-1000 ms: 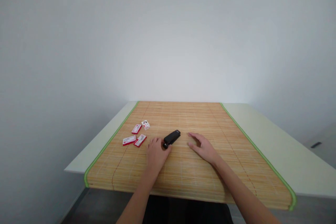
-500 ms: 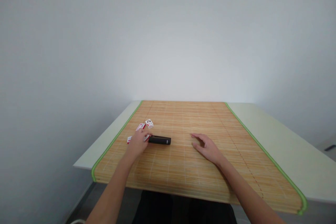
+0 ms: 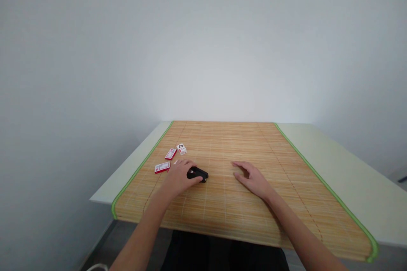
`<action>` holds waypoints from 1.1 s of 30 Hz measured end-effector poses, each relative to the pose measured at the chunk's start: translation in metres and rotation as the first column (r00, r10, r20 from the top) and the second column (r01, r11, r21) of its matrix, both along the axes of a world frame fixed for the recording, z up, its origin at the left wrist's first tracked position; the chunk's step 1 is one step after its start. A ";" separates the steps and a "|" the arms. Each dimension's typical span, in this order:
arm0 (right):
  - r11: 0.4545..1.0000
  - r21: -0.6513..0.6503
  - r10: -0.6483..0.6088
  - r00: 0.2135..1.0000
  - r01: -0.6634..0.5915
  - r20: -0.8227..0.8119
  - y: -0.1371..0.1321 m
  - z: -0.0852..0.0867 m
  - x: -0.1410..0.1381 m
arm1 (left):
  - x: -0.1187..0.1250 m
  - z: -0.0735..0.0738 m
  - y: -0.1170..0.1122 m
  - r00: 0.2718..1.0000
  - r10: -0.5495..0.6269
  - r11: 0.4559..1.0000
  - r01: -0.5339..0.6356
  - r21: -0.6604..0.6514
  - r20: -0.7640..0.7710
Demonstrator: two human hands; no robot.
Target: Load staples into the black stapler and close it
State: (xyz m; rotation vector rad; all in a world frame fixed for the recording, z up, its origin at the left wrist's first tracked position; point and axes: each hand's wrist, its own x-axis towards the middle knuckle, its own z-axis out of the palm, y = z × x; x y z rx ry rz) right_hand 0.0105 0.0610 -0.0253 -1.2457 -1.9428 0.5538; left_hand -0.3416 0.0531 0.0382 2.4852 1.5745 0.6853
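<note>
A black stapler lies on a bamboo mat. My left hand is closed around the stapler's left end; only its right end shows past my fingers. My right hand lies flat and open on the mat to the right of the stapler, holding nothing. Three small red-and-white staple boxes sit left of my left hand: one nearest, one behind it, and one farthest back.
The mat has green edging and covers a pale table that stands against a plain white wall. Bare table strips run along both sides of the mat. The near mat edge hangs over the table's front.
My left hand went left towards the staple boxes, then came back onto the stapler, which has turned and shifted left. One box is now hidden under my hand. The right hand stayed put.
</note>
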 end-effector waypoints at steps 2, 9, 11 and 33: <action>1.000 -0.002 0.006 1.000 -0.006 -0.003 0.000 0.001 0.000 | 0.009 -0.002 -0.002 0.999 0.031 0.999 -0.031 0.012 -0.031; 1.000 0.003 0.007 1.000 -0.007 -0.010 -0.003 0.004 -0.002 | 0.041 -0.019 0.002 0.991 0.117 0.987 -0.108 0.119 -0.065; 1.000 0.002 0.008 1.000 -0.008 -0.019 -0.003 0.004 -0.002 | 0.046 -0.021 0.005 0.990 0.125 0.984 -0.115 0.135 -0.071; 0.999 0.034 -0.029 0.998 0.027 0.059 -0.006 0.008 -0.011 | 0.026 0.003 0.022 0.974 -0.056 0.998 0.063 0.024 -0.218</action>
